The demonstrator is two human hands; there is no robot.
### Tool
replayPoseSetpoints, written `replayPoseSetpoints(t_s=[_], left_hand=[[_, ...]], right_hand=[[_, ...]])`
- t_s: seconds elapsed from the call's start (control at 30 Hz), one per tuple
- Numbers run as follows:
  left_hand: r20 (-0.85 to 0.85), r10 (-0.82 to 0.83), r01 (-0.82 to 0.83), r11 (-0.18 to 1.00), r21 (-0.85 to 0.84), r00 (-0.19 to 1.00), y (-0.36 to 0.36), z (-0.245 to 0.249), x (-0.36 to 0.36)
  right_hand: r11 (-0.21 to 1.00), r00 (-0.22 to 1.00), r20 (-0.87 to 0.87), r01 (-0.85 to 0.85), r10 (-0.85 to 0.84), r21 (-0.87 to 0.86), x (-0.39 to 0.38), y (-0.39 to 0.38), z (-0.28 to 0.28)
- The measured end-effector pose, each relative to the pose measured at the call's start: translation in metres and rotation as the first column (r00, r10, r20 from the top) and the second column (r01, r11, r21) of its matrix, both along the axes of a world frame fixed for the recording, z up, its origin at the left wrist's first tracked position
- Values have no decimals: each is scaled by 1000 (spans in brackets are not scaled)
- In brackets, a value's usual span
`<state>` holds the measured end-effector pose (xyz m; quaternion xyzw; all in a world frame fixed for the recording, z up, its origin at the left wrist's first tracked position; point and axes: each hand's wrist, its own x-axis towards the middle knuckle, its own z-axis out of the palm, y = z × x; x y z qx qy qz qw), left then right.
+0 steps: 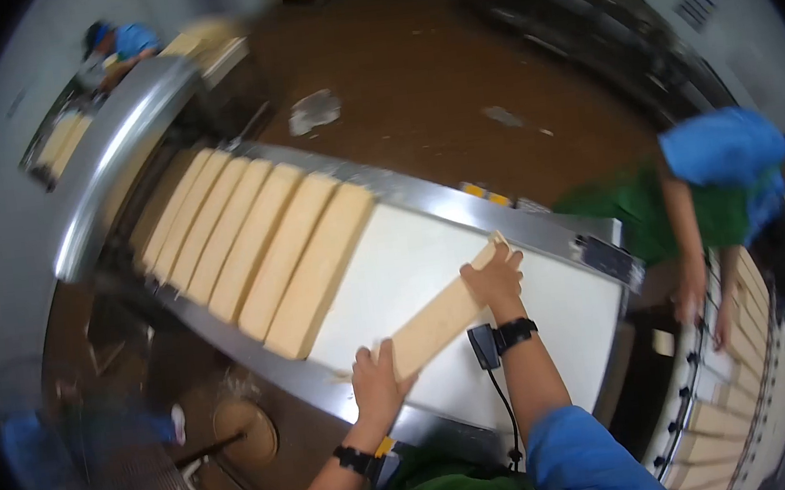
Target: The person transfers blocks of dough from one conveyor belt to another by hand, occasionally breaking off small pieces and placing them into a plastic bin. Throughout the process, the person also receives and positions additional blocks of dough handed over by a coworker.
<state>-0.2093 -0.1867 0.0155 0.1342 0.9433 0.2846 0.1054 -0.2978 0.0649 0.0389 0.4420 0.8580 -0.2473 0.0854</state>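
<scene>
A long, pale-yellow slab (444, 322), perhaps dough, lies slantwise over the white conveyor belt (556, 343). My left hand (377, 380) grips its near-left end, thumb and fingers around the edge. Over the far-right end, my right hand (494, 277) is closed with its fingers bent across the slab. To the left, several similar pale slabs (323, 264) lie side by side on the same belt. Both my wrists carry black bands, and a small black device (484, 346) with a cable sits at the right one.
Metal rails edge the belt, and a curved steel hood (121, 168) spans its far-left end. On the right, a person (725, 176) reaches over a slotted conveyor (716, 412) holding pale pieces. Another person (128, 45) works at the back left. Plastic scraps (314, 112) litter the brown floor.
</scene>
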Motion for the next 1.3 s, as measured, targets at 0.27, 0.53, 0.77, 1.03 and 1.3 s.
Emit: replayPoseSetpoints(t_s=[0.27, 0.53, 0.77, 1.03, 1.3], left_hand=[[240, -473, 483, 876, 19, 848, 88, 5, 74], [-142, -504, 522, 806, 278, 852, 211, 26, 153], [-288, -597, 656, 606, 451, 749, 355, 85, 241], [-208, -797, 717, 354, 601, 567, 485, 99, 271], [-74, -906, 664, 248, 705, 417, 529, 72, 277]], right_hand=[[937, 931, -210, 328, -298, 124, 178, 119, -4], [743, 578, -645, 669, -500, 24, 351, 196, 20], [505, 395, -731, 859, -557, 79, 505, 324, 65], [689, 711, -122, 702, -693, 180, 611, 454, 73], [616, 635, -153, 772, -757, 159, 647, 524, 36]])
